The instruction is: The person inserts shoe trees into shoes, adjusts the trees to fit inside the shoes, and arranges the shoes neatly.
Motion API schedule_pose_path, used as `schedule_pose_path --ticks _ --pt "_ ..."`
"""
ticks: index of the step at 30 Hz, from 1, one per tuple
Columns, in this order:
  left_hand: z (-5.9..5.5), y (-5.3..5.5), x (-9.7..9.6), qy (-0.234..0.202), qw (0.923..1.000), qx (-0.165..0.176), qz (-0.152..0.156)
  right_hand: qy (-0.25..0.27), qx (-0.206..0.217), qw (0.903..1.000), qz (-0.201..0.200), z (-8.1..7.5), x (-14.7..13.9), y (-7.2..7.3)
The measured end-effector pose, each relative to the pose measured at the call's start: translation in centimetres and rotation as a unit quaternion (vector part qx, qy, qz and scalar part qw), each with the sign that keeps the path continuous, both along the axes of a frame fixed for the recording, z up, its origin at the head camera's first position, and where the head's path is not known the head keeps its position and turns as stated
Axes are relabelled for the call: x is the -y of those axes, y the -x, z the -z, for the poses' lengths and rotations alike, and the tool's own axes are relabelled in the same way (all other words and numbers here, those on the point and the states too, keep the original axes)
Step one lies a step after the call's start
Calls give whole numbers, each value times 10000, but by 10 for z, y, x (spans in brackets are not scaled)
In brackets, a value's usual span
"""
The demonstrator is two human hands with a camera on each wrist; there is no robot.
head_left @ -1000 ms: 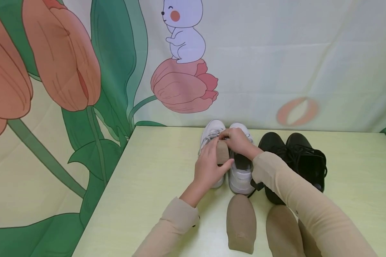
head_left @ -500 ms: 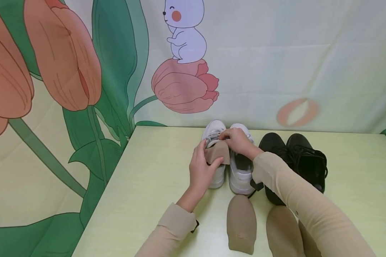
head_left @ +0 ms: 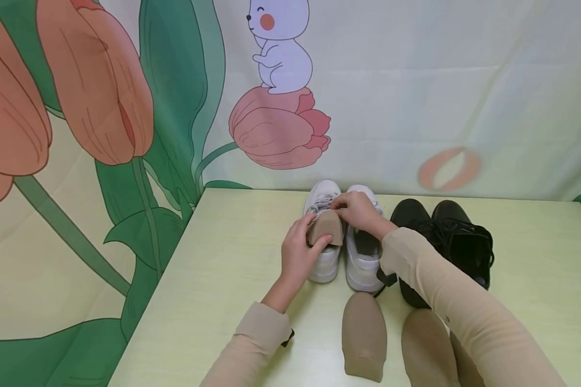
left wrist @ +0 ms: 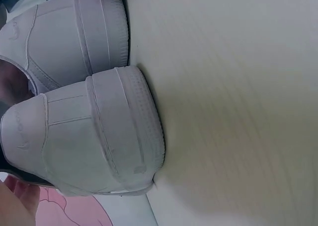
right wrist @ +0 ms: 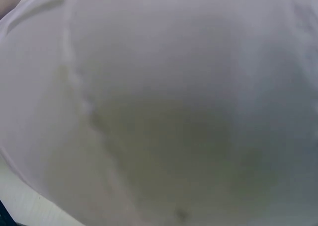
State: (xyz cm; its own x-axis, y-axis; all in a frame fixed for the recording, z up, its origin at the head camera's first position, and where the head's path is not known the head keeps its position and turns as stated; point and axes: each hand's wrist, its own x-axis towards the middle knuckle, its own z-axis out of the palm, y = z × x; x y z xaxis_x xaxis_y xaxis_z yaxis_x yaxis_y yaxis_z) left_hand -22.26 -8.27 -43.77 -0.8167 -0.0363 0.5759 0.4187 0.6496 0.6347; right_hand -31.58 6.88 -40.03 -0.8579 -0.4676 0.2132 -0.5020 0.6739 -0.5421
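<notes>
Holding the brown insert (head_left: 326,228), rounded edge toward frame-top, long axis unclear, your left hand (head_left: 298,253) had straightened its slant; what your right hand (head_left: 361,213) pinched couldn't be told.

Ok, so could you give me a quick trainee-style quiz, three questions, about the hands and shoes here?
1. True or false: the left hand holds nothing.
2. Where do the black shoes stand: a) left of the white shoes, b) right of them, c) between them?
3. How many brown inserts can be seen lying on the table?

Key
1. False: it grips another brown insert at the opening of the left white shoe.
2. b.
3. Three, one of them mostly hidden by the right sleeve.
</notes>
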Motion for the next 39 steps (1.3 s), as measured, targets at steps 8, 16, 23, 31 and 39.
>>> schedule_pose_path --ticks 8,16,23,31,39 --pt "-6 1 -3 531 9983 -108 233 82 195 9997 111 -2 0 -1" --pt "-10 2 -16 1393 9898 295 42 37 226 9997 71 0 -1 -1" --pt "-4 7 -17 1754 9841 -150 -240 28 42 10000 75 -1 0 -1" --pt "0 8 -16 1792 9835 93 -207 -10 42 9999 113 2 1 -1" --pt "0 9 -13 1764 9830 493 -106 -21 107 9998 172 3 0 -1"
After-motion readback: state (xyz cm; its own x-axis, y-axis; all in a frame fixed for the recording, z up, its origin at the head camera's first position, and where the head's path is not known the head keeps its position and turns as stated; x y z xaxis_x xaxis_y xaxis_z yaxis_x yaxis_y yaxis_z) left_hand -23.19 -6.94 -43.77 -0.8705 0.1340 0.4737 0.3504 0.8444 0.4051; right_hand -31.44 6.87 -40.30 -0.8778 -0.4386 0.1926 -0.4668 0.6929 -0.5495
